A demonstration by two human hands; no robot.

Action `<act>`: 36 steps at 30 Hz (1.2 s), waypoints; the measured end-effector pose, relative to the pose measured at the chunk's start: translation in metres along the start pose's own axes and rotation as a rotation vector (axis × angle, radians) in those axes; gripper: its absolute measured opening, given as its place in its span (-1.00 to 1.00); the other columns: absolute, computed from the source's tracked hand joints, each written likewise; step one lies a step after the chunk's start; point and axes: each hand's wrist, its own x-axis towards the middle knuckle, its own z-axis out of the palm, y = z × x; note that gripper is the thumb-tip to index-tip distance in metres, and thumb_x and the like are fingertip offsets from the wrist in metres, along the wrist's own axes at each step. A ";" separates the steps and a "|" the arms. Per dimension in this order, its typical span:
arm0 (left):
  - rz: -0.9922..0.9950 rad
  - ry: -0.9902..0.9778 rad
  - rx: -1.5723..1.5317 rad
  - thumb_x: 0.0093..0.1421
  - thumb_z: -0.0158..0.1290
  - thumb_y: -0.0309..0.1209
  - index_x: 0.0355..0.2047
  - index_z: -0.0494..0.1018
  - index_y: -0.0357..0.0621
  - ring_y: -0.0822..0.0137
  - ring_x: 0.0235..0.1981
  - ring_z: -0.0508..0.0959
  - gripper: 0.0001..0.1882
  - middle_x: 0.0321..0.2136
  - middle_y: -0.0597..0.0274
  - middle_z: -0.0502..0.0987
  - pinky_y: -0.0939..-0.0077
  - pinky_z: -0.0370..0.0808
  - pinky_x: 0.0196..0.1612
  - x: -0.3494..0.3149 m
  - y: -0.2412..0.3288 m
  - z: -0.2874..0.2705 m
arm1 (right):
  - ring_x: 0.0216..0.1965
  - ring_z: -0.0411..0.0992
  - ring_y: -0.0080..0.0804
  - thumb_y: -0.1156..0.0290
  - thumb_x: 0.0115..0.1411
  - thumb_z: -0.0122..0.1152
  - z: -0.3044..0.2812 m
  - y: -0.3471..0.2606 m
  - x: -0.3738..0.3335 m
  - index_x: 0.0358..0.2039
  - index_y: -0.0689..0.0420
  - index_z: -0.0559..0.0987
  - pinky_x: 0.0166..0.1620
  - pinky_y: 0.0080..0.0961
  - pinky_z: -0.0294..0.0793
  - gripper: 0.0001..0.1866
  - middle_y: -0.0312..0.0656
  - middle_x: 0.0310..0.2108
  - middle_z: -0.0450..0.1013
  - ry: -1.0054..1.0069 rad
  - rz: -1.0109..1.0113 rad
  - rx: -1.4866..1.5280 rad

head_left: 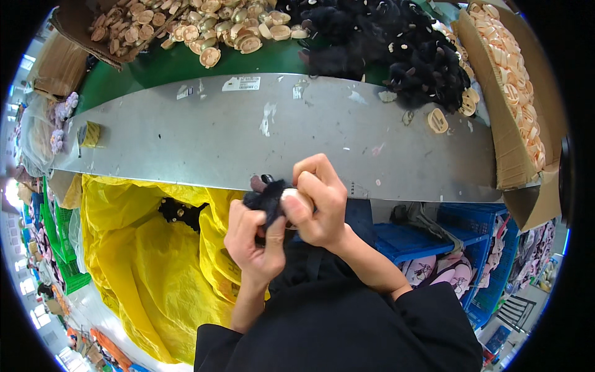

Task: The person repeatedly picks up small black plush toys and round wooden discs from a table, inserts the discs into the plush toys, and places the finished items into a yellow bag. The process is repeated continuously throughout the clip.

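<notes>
Just off the table's near edge, both my hands grip one small black plush piece [268,199], fuzzy, with a greyish-pink ear-like tip pointing up. My left hand [253,243] pinches its lower left side between thumb and bent fingers. Curled over its right side is my right hand [322,208], thumb pressed against it. Something pale shows by the right thumb, mostly covered by the fingers, so its kind is hidden. Further black plush pieces [427,68] lie heaped at the far right of the table. Beside them rests a cream oval plastic shell [437,121].
Cream and gold plastic shells [211,31] are piled on the green surface [155,77] behind the grey metal table [204,133]. A cardboard box [474,80] of shells stands right. A yellow bag [142,266] with black plush hangs left; blue crates [396,242] stand below right.
</notes>
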 end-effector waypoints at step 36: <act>-0.268 0.159 -0.392 0.38 0.07 -0.45 0.04 0.37 -0.23 0.50 -0.07 0.44 -0.73 -0.11 0.32 0.48 0.61 0.38 0.05 -0.010 -0.029 0.003 | -0.13 0.50 -0.02 0.64 -0.04 0.35 0.007 0.007 -0.014 -0.15 0.15 0.53 -0.09 -0.28 0.54 -0.62 -0.03 -0.10 0.44 -0.111 0.018 -0.041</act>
